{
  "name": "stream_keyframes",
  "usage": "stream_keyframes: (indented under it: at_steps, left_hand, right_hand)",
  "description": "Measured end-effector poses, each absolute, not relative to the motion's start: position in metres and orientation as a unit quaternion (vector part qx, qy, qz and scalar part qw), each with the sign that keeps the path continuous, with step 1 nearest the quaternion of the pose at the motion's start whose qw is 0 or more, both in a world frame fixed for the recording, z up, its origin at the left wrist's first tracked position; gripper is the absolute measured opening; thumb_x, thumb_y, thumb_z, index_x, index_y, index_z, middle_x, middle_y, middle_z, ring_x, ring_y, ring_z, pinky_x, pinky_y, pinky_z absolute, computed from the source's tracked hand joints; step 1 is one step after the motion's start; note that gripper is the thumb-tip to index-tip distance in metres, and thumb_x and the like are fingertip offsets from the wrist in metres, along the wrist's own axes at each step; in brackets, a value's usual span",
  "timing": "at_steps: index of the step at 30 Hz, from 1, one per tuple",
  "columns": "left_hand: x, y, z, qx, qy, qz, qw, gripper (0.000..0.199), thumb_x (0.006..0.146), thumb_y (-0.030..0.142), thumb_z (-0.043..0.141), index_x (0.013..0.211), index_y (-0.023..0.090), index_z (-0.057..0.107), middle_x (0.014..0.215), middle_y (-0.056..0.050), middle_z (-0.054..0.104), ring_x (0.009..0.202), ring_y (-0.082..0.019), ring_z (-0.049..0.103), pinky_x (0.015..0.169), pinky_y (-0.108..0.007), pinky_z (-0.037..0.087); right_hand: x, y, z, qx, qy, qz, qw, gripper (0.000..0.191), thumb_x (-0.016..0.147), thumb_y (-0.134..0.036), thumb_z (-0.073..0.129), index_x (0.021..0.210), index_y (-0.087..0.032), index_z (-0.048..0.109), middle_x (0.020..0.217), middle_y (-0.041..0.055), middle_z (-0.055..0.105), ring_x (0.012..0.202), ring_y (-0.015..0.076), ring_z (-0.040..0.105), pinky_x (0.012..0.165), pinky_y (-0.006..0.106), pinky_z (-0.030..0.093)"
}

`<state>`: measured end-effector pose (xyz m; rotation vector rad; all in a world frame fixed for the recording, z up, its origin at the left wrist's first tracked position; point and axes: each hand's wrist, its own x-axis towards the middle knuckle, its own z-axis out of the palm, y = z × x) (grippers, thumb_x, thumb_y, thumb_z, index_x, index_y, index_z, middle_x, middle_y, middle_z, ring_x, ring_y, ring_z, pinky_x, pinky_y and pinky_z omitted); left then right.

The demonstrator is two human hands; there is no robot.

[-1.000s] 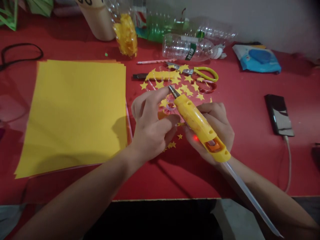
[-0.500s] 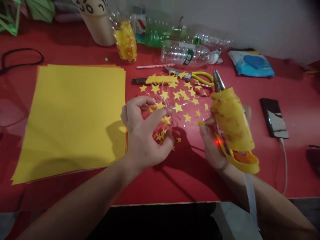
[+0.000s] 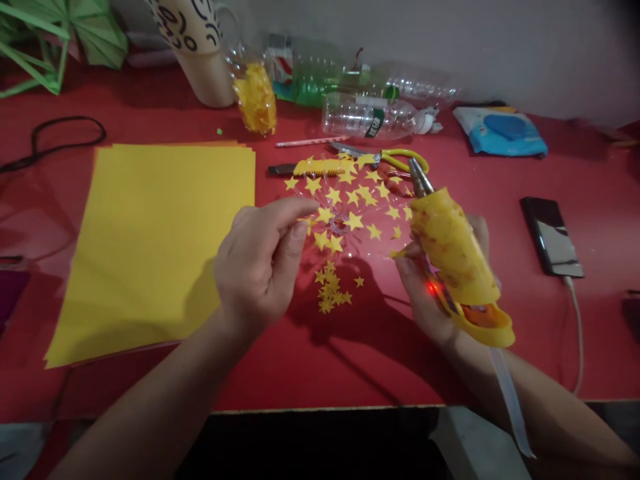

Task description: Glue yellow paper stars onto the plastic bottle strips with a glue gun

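Note:
My right hand (image 3: 425, 293) is wrapped round a yellow glue gun (image 3: 453, 247), its metal nozzle up and tilted left, a red light glowing on it. A translucent glue stick (image 3: 511, 400) trails from its lower end. Between that hand's thumb and finger a small yellow paper piece (image 3: 397, 254) sticks out. Over the left side of the scattered yellow paper stars (image 3: 355, 221) is my left hand (image 3: 255, 260), fingers curled, thumb and index fingertips close together. What they pinch, if anything, I cannot make out. Smaller stars (image 3: 330, 291) lie in a cluster between the hands.
Yellow paper sheets (image 3: 150, 240) are stacked at left. Behind the stars lie a cutter knife (image 3: 310, 168), yellow-handled scissors (image 3: 405, 157), a pencil (image 3: 310, 142) and plastic bottles (image 3: 350, 117). A wipes pack (image 3: 500, 130) and a phone (image 3: 550, 237) on a cable are at right.
My left hand has drawn back to the left, its thumb and index closing together and uncovering the small star cluster. The right hand with the glue gun has shifted slightly left.

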<state>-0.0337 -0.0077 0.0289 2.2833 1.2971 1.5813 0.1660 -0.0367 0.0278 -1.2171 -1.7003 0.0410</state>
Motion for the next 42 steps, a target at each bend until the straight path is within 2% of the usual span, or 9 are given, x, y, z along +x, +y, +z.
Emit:
stream_keyframes:
  at_steps: [3,5,8,12,23,31,39,42]
  left_hand:
    - [-0.036,-0.007,0.031,0.757,0.433,0.489,0.020,0.025,0.092,0.022,0.053,0.113,0.031,0.061,0.073,0.003,0.063,0.061,-0.014,0.054,0.067,-0.034,0.044]
    - [-0.034,-0.006,0.031,0.775,0.407,0.483,-0.013,0.020,0.085,0.025,0.060,0.104,0.029,0.064,0.067,0.002,0.056,0.061,-0.016,0.050,0.066,-0.038,0.041]
    - [-0.027,-0.007,0.026,0.785,0.389,0.481,-0.045,0.011,0.077,0.032,0.068,0.085,0.026,0.065,0.075,-0.004,0.053,0.071,-0.021,0.049,0.065,-0.041,0.038]
    - [-0.018,-0.008,0.015,0.787,0.396,0.471,-0.049,0.005,0.080,0.030,0.066,0.079,0.025,0.063,0.077,-0.004,0.052,0.075,-0.022,0.046,0.066,-0.040,0.036]
    - [-0.010,-0.009,0.003,0.782,0.405,0.474,0.021,0.005,0.081,0.023,0.064,0.084,0.025,0.061,0.087,-0.002,0.051,0.083,-0.020,0.048,0.072,-0.040,0.040]
    - [-0.003,-0.009,-0.002,0.764,0.384,0.517,0.031,0.007,0.082,0.018,0.063,0.084,0.025,0.062,0.082,-0.001,0.049,0.079,-0.018,0.047,0.067,-0.038,0.040]
    - [0.002,-0.012,0.000,0.753,0.383,0.535,0.012,0.016,0.084,0.018,0.063,0.069,0.023,0.056,0.075,0.000,0.046,0.075,-0.017,0.043,0.065,-0.038,0.034]
    - [0.002,-0.012,0.001,0.753,0.383,0.535,0.014,0.016,0.084,0.018,0.063,0.070,0.022,0.055,0.076,0.000,0.046,0.075,-0.017,0.042,0.065,-0.038,0.033]
  right_hand:
    - [0.166,-0.037,0.029,-0.494,-0.707,0.027,0.505,0.012,0.080,-0.023,0.063,0.077,-0.024,0.052,0.088,0.0007,0.049,0.073,0.0144,0.054,0.059,0.032,0.049]
    - [0.166,-0.037,0.031,-0.490,-0.712,0.032,0.502,0.011,0.080,-0.022,0.063,0.078,-0.024,0.053,0.089,0.0009,0.050,0.074,0.0141,0.054,0.061,0.031,0.050]
    - [0.165,-0.040,0.035,-0.503,-0.713,0.037,0.488,0.012,0.080,-0.023,0.065,0.078,-0.024,0.054,0.089,0.0011,0.051,0.076,0.0148,0.056,0.063,0.032,0.051]
    - [0.162,-0.043,0.035,-0.512,-0.725,0.043,0.458,0.010,0.081,-0.020,0.064,0.079,-0.024,0.056,0.090,0.0022,0.056,0.081,0.0176,0.058,0.067,0.035,0.052]
    - [0.161,-0.043,0.029,-0.506,-0.738,0.062,0.442,0.009,0.080,-0.020,0.064,0.076,-0.023,0.057,0.091,0.0035,0.057,0.081,0.0181,0.056,0.066,0.036,0.049]
    - [0.159,-0.041,0.022,-0.497,-0.745,0.046,0.442,0.013,0.080,-0.017,0.064,0.075,-0.025,0.055,0.088,0.0025,0.057,0.080,0.0192,0.053,0.065,0.036,0.046]
    - [0.158,-0.039,0.021,-0.501,-0.744,0.053,0.439,0.011,0.080,-0.022,0.064,0.075,-0.023,0.054,0.088,0.0017,0.056,0.081,0.0186,0.052,0.066,0.036,0.045]
    - [0.158,-0.040,0.022,-0.505,-0.746,0.048,0.432,0.011,0.081,-0.023,0.063,0.075,-0.024,0.054,0.088,0.0021,0.056,0.082,0.0192,0.053,0.065,0.036,0.046]
